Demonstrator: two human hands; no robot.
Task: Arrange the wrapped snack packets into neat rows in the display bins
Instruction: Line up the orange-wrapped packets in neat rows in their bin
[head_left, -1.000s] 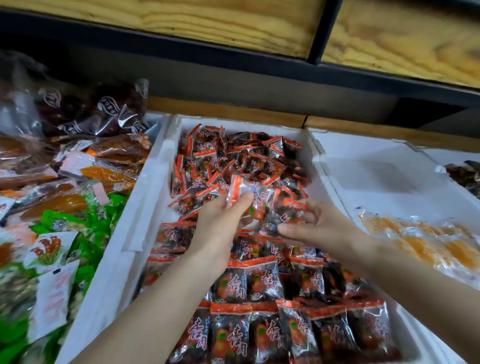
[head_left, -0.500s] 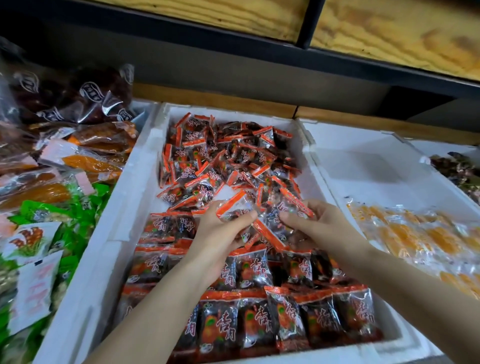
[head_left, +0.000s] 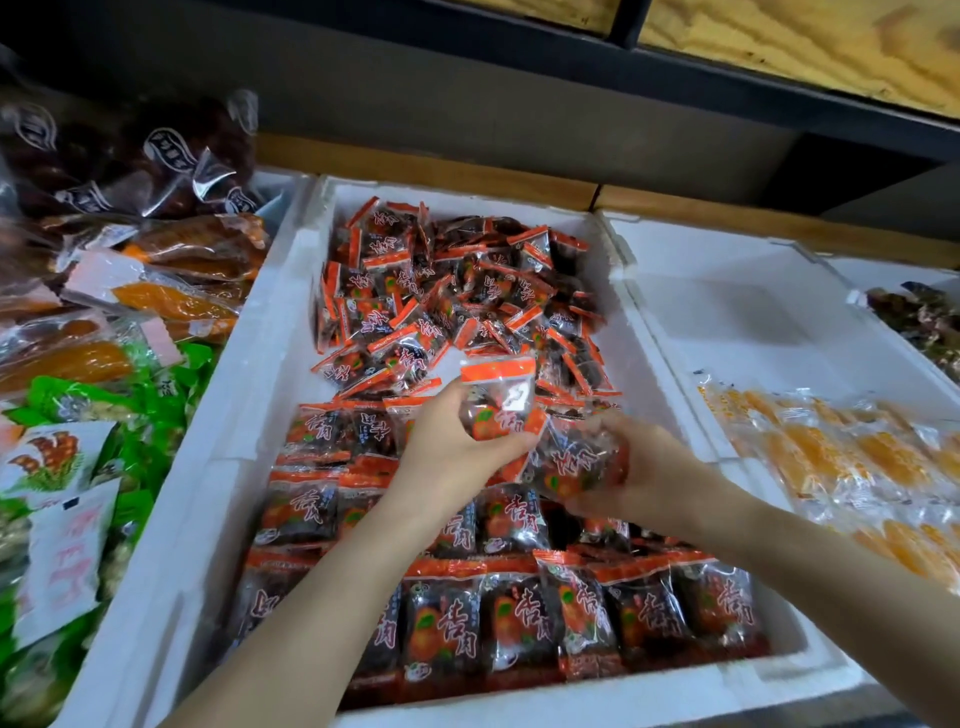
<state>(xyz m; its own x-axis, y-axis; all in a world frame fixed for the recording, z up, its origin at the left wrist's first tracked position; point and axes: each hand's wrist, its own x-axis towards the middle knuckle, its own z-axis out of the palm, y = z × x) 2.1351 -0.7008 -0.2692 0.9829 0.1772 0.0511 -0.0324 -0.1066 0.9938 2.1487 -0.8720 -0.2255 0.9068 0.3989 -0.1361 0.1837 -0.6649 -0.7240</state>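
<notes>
Both hands loaded now, drawn back off the heap.

A second ago the right hand (head_left: 654, 467) lay with fingers out at the edge of the heap (head_left: 457, 291), holding nothing; half a second ago it was closing on loose pieces; now it grips a second packet (head_left: 571, 462) and has come back over the rows (head_left: 519, 618). The left hand (head_left: 447, 452) has pulled nearer too, and its packet (head_left: 498, 400), earlier tilted, now stands upright with the orange strip on top. The two packets have come together and overlap. View has dipped: the near rim of the bin (head_left: 571, 701) now shows.
</notes>
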